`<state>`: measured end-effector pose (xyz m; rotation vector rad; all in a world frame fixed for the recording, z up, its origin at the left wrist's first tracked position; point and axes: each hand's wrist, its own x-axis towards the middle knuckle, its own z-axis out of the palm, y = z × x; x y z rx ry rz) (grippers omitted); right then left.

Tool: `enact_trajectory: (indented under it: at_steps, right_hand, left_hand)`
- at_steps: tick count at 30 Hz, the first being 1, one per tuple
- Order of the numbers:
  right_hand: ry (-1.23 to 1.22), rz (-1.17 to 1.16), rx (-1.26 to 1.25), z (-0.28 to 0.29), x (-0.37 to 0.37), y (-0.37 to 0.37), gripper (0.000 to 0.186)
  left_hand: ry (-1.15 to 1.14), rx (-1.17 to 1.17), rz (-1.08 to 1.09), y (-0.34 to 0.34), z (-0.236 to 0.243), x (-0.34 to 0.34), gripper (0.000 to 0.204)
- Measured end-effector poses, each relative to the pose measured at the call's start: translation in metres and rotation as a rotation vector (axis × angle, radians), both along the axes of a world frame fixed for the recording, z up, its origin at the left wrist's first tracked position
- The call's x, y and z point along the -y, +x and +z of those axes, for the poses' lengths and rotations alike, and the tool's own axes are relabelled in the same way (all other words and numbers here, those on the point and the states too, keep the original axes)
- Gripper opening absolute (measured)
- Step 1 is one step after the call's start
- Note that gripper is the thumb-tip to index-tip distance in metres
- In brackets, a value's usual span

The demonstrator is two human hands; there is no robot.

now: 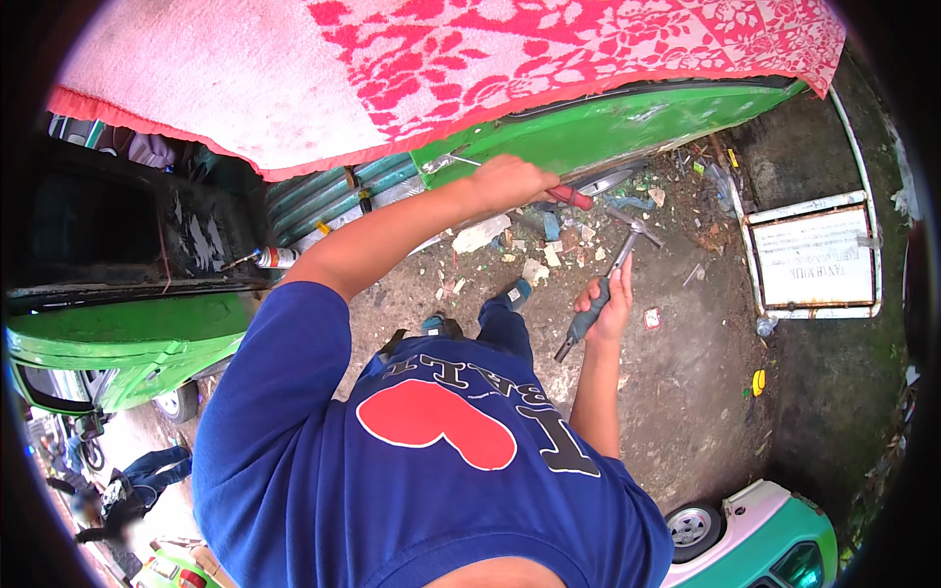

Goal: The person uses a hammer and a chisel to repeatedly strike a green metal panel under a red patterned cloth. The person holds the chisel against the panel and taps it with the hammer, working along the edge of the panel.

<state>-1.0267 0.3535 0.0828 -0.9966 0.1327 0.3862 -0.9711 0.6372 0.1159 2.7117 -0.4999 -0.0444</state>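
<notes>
My left hand [512, 182] is wrapped round a red-handled screwdriver [572, 197]. Its thin metal shaft points left, against or close to the edge of a green car panel [627, 127]; whether the tip touches cannot be made out. In my right hand [610, 312] is a hammer [627, 250] with a dark grip, held upright and tilted, its metal head just below and right of the screwdriver's handle end, apart from it. A pink and white patterned cloth [412, 78] hangs over the top of the green panel.
Broken chips and scraps [482, 233] litter the ground below the panel. A white-framed sign [816, 257] lies at the right. To the left are a dark vehicle panel [108, 220], a tube with a nozzle [278, 258] and a green car [147, 338]. Another car [765, 539] stands lower right.
</notes>
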Motion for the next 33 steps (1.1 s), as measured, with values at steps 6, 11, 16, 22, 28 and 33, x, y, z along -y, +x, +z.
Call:
enact_trajectory:
  at_steps: [6,11,16,22,28,33]
  right_hand:
    - [0.027,-0.016,0.004,-0.003,0.003,-0.002,0.056]
    - [0.032,-0.016,-0.047,-0.01,0.0,-0.007,0.055]
    - [0.032,-0.028,-0.048,-0.012,0.004,-0.008,0.055]
    - [0.05,-0.039,-0.053,-0.013,0.006,-0.009,0.056]
    - [0.051,-0.034,-0.054,-0.015,0.008,-0.01,0.056]
    - [0.027,-0.058,-0.071,-0.013,0.005,-0.011,0.056]
  left_hand:
    - [-0.048,0.023,-0.06,-0.005,0.004,-0.002,0.023]
    - [-0.06,0.046,-0.098,-0.007,0.002,-0.001,0.023]
    - [-0.01,-0.037,-0.079,-0.004,0.011,0.004,0.023]
    - [-0.012,-0.012,-0.089,-0.002,0.006,0.002,0.024]
    - [-0.011,-0.018,-0.077,-0.002,0.002,0.001,0.024]
    - [-0.005,-0.023,-0.064,-0.004,0.005,0.0,0.024]
